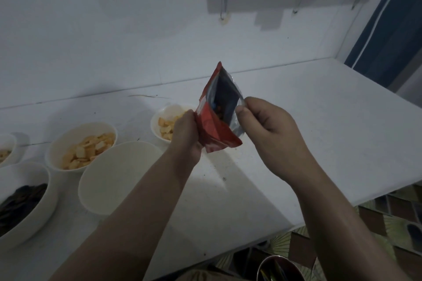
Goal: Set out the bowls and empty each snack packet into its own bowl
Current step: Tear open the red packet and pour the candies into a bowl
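Note:
A red snack packet point(213, 130) with a silver lining is held above the white table point(319, 132), its mouth pulled open and a few snack pieces visible inside. My left hand point(186, 134) grips its red left side. My right hand point(267, 125) pinches the silver right edge. An empty white bowl point(114, 175) stands just left of my left forearm. Behind it are two bowls of pale yellow snacks, one at the left point(82, 148) and one partly hidden by my left hand point(164, 125). A bowl of dark snacks point(20, 201) sits at the front left.
Another white bowl point(5, 150) shows at the far left edge. A white wall runs behind the table. A blue curtain point(388, 29) hangs at the right. Beyond the table's front edge are patterned floor tiles point(388, 219) and a metal pot point(279, 268).

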{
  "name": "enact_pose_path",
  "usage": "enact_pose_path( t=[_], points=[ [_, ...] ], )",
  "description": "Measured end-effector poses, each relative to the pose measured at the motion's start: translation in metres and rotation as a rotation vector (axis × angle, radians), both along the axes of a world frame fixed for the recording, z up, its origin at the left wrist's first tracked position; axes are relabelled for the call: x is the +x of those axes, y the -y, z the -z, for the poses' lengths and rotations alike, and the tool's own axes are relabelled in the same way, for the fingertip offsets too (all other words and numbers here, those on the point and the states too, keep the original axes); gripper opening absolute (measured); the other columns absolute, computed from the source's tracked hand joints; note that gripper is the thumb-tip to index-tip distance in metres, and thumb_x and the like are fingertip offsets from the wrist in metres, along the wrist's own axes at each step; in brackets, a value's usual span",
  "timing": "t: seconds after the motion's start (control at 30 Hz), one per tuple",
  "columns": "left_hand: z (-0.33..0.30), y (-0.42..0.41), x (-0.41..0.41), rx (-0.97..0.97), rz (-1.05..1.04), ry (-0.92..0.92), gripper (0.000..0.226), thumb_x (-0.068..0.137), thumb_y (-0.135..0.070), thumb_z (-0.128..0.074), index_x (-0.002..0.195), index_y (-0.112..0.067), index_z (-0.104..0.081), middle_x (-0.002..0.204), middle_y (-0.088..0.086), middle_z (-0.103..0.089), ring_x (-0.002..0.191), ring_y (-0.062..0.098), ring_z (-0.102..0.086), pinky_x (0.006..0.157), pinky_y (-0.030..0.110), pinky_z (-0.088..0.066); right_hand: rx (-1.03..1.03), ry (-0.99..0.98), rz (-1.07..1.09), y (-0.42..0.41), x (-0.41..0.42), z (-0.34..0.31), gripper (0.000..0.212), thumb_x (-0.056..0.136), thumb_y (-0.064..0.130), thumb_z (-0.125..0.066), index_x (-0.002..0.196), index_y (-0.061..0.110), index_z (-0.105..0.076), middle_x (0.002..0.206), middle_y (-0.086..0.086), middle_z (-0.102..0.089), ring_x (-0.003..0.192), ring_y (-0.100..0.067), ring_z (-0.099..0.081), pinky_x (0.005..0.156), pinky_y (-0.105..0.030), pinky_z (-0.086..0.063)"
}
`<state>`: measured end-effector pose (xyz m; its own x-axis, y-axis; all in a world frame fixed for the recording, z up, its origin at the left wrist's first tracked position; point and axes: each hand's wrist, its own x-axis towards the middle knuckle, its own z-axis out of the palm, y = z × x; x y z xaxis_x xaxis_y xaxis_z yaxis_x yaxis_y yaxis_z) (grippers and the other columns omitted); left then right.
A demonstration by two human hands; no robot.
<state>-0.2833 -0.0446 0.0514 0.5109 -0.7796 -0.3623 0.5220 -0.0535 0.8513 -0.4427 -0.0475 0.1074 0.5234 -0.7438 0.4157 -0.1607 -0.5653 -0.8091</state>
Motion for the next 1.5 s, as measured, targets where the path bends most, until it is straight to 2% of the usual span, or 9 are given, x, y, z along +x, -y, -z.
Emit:
enact_pose_path(
  t=[0.07,0.2,0.4,0.57,0.87,0.97,1.13,1.27,1.5],
  points=[
    [0.002,-0.002,0.002,-0.026,-0.02,0.022,0.029,0.1,-0.022,-0.04,0.095,-0.01,-0.066,0.069,0.001,-0.073,0.069,0.019,-0.072,0.053,0.028,-0.055,-0.04,-0.051,0.053,0.0,-0.001,-0.001,0.039,0.099,0.017,-0.048,0.063,0.006,-0.037,0.055,0.005,-0.034,0.051,-0.006,-0.032,0.048,-0.015,-0.026],
    [0.006,-0.001,0.013,-0.079,-0.028,0.019,0.041,0.103,-0.041,-0.039,0.117,-0.01,-0.063,0.091,0.006,-0.074,0.079,0.022,-0.073,0.058,0.033,-0.059,-0.078,-0.139,0.133,0.0,-0.002,-0.004,0.034,0.092,0.019,-0.051,0.059,0.015,-0.049,0.055,0.017,-0.052,0.053,-0.006,-0.043,0.049,-0.015,-0.032],
    [0.01,-0.01,0.04,-0.149,0.02,0.063,0.056,0.096,-0.055,-0.045,0.124,-0.01,-0.062,0.119,0.013,-0.068,0.11,0.031,-0.065,0.081,0.041,-0.056,-0.111,-0.196,0.106,-0.004,0.017,-0.02,0.027,0.089,0.024,-0.056,0.066,0.009,-0.055,0.066,0.0,-0.06,0.057,-0.003,-0.048,0.051,-0.015,-0.036],
    [0.001,-0.027,0.075,-0.153,-0.079,0.171,0.027,0.099,-0.034,-0.049,0.092,-0.016,-0.068,0.082,-0.001,-0.076,0.078,0.017,-0.073,0.067,0.031,-0.058,-0.208,-0.246,0.112,-0.009,0.047,-0.026,0.027,0.089,0.025,-0.056,0.07,0.007,-0.057,0.069,-0.007,-0.063,0.055,-0.017,-0.049,0.059,-0.039,-0.045],
    [-0.022,-0.091,0.156,-0.095,-0.369,0.248,0.033,0.096,-0.042,-0.053,0.094,-0.013,-0.068,0.097,0.01,-0.073,0.09,0.028,-0.071,0.085,0.045,-0.058,-0.224,-0.4,-0.068,-0.036,0.129,-0.025,0.045,0.095,0.047,-0.049,0.06,0.018,-0.046,0.055,0.004,-0.049,0.056,-0.013,-0.049,0.053,-0.033,-0.039],
    [-0.021,-0.112,0.181,-0.066,-0.429,0.293,0.033,0.1,-0.042,-0.046,0.09,-0.016,-0.064,0.086,0.002,-0.071,0.073,0.017,-0.07,0.071,0.034,-0.061,-0.169,-0.521,-0.196,-0.046,0.152,-0.024,0.046,0.094,0.044,-0.051,0.062,0.012,-0.053,0.06,-0.003,-0.059,0.058,-0.02,-0.054,0.054,-0.039,-0.041],
    [-0.009,-0.133,0.212,-0.033,-0.456,0.287,0.033,0.099,-0.043,-0.047,0.09,-0.018,-0.066,0.09,0.004,-0.071,0.091,0.028,-0.068,0.089,0.046,-0.055,-0.183,-0.487,-0.237,-0.061,0.183,-0.014,0.032,0.09,0.028,-0.055,0.073,0.002,-0.062,0.072,-0.014,-0.065,0.066,-0.027,-0.057,0.057,-0.039,-0.046],
    [0.005,-0.141,0.226,0.002,-0.467,0.355,0.038,0.1,-0.045,-0.043,0.081,-0.019,-0.063,0.079,0.0,-0.067,0.077,0.02,-0.065,0.088,0.044,-0.054,-0.176,-0.493,-0.23,-0.062,0.192,0.001,0.031,0.091,0.031,-0.055,0.074,0.006,-0.063,0.069,-0.008,-0.065,0.066,-0.019,-0.057,0.06,-0.035,-0.045],
    [0.009,-0.147,0.23,0.017,-0.574,0.664,0.047,0.103,-0.043,-0.037,0.062,-0.021,-0.048,0.061,-0.008,-0.052,0.055,0.005,-0.051,0.056,0.021,-0.041,0.102,-0.103,-0.138,-0.083,0.199,0.005,0.015,0.095,0.039,-0.054,0.105,0.031,-0.062,0.096,0.02,-0.067,0.089,0.002,-0.062,0.071,-0.012,-0.05]
  ],
)
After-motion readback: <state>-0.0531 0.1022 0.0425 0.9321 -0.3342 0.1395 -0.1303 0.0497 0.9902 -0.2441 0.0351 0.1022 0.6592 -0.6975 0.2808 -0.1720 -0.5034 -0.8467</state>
